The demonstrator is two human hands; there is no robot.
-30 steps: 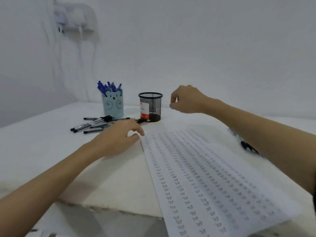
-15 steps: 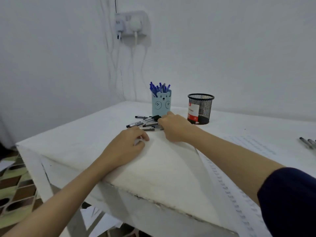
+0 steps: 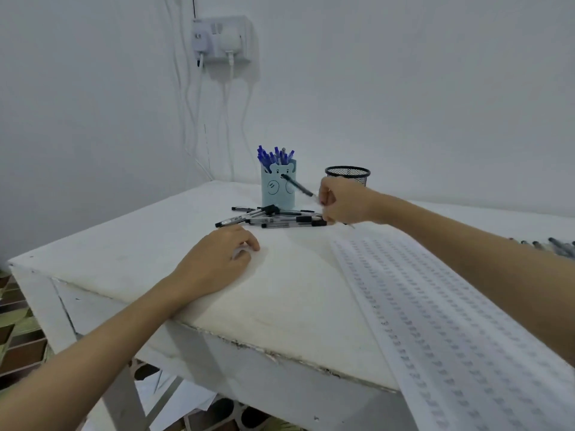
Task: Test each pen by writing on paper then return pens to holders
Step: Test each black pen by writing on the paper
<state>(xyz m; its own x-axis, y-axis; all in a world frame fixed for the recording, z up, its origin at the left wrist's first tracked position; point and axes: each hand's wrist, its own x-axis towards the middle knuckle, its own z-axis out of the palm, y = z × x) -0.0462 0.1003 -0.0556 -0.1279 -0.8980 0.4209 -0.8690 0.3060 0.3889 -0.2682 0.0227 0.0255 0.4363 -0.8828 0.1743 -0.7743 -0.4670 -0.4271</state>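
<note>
A pile of several black pens lies on the white table in front of a light-blue bear pen holder full of blue pens. A black mesh holder stands to its right, partly behind my right hand. That hand is raised just above the pile's right end and grips one black pen, whose capped end points up-left across the bear holder. My left hand rests on the table, fingers loosely curled, holding nothing. A long paper sheet covered in written rows lies at the right.
More pens lie at the far right edge of the table. A wall socket with plugged chargers and hanging cables sits above the holders. The table's near edge and corner are close; floor tiles and loose papers show below.
My right hand has lifted one black pen off the pile and moved right. The view shifted slightly. My left hand stayed resting on the table.
</note>
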